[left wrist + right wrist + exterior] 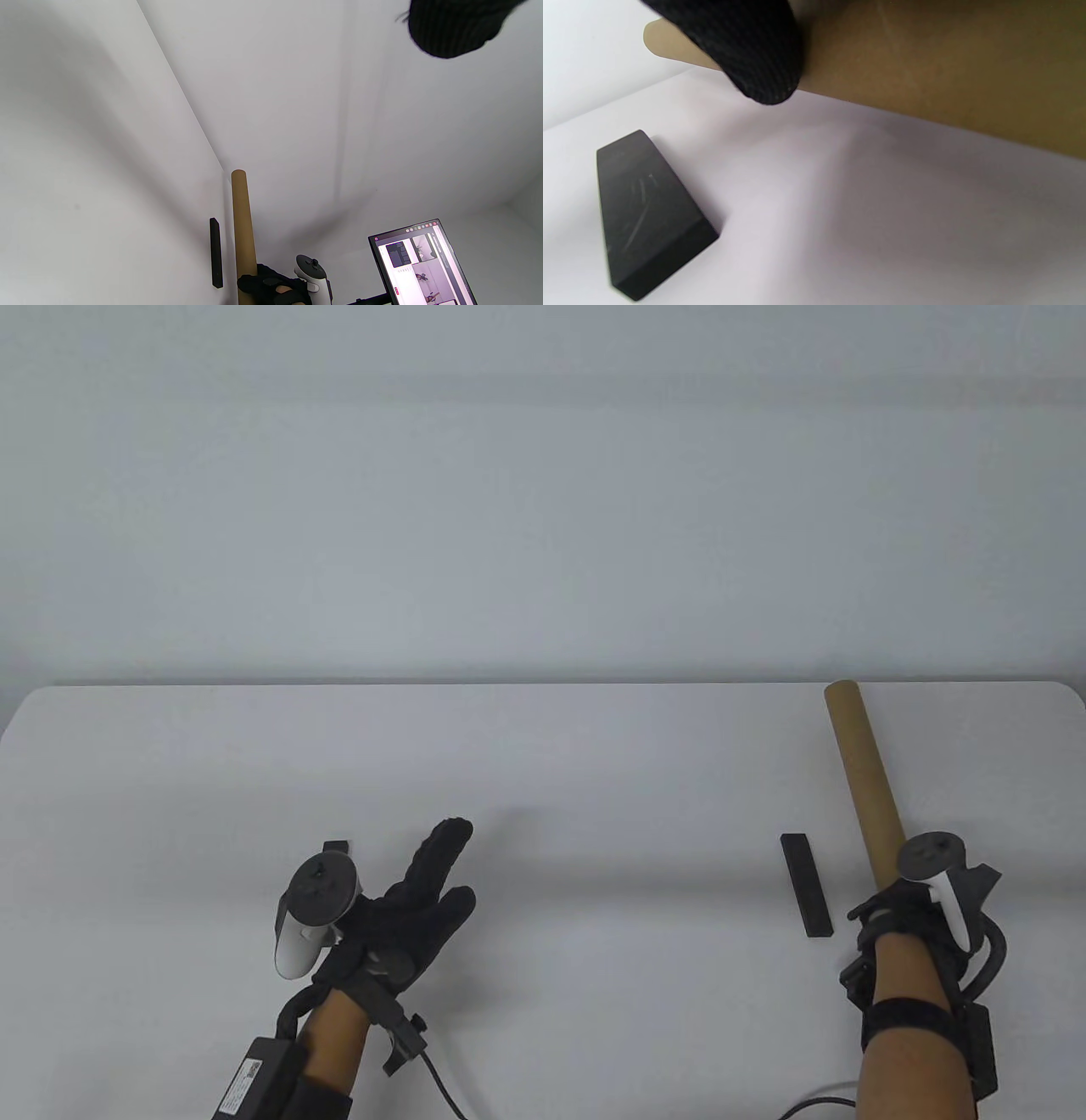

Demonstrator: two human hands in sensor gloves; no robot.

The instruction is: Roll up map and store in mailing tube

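A brown cardboard mailing tube (864, 777) lies on the white table (543, 763) at the right, pointing away from me. My right hand (891, 908) grips its near end. The tube also shows in the left wrist view (244, 224) and fills the top of the right wrist view (925, 67), with a gloved fingertip (755, 55) wrapped over it. My left hand (407, 899) hovers over the table at the left, fingers spread, holding nothing. No map shows in any view.
A black flat bar (806, 884) lies on the table just left of the tube; it also shows in the right wrist view (645, 212). Another small black piece (336, 846) sits behind the left tracker. A monitor (424, 262) stands off to the right.
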